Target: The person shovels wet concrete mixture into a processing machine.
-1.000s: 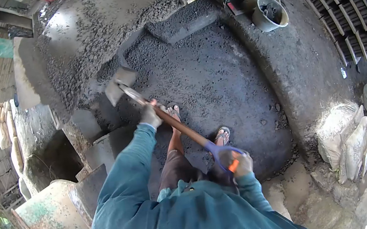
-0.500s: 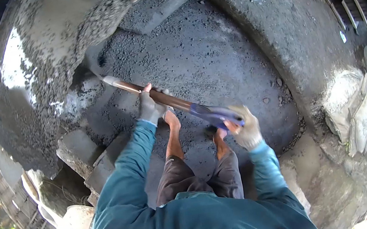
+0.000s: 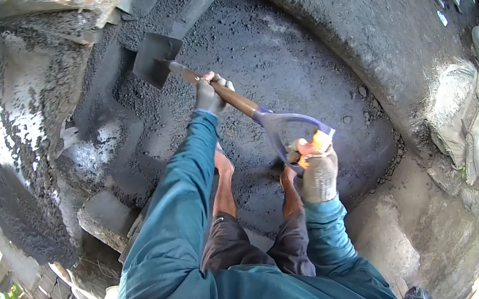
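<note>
Over the dark gravel floor point(image 3: 301, 64), the shovel point(image 3: 157, 59) now lifts clear of the pile, blade raised; left hand point(image 3: 210, 94) grips its shaft, right hand point(image 3: 316, 168) clasps the handle, drawn nearer the body.

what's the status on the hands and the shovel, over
Left hand gripping the shaft, right hand on the handle grip. Shovel blade raised over the dark gravel mix. Nothing blocking the blade.
</note>
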Motion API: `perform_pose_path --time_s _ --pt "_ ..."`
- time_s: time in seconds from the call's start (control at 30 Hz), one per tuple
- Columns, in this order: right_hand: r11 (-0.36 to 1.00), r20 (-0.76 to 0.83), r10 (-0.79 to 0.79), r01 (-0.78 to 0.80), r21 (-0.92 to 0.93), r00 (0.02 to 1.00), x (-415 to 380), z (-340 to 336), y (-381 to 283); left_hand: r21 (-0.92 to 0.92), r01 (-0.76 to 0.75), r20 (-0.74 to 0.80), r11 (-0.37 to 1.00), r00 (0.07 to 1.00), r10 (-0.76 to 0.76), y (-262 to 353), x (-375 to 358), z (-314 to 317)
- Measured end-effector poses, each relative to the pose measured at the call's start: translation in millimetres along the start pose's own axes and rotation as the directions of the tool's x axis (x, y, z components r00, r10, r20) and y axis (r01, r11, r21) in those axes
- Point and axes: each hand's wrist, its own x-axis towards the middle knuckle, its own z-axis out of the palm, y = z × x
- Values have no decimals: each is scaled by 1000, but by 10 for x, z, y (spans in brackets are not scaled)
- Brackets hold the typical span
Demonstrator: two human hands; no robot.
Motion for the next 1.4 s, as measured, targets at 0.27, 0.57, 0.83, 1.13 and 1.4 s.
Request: perform_pose_path --time_s 0.27,0.57,0.83,1.13,1.4 --pt "842 265 -288 375 -389 920 152 276 626 102 -88 83 991 993 79 751 1 -228" --pt "977 228 199 -175 -124 953 -196 -304 75 281 -122 272 952 961 43 76 -718 -465" --pt "956 -16 285 -285 -70 958 -449 -620 105 73 262 -69 962 964 -257 -895 -447 -1089" --pt "970 566 205 -243 -8 798 244 877 1903 473 -40 -176 880 975 139 1340 -238 -1172" --pt "307 737 181 675 -671 651 -505 777 573 98 -34 287 995 958 4 1073 -921 -999"
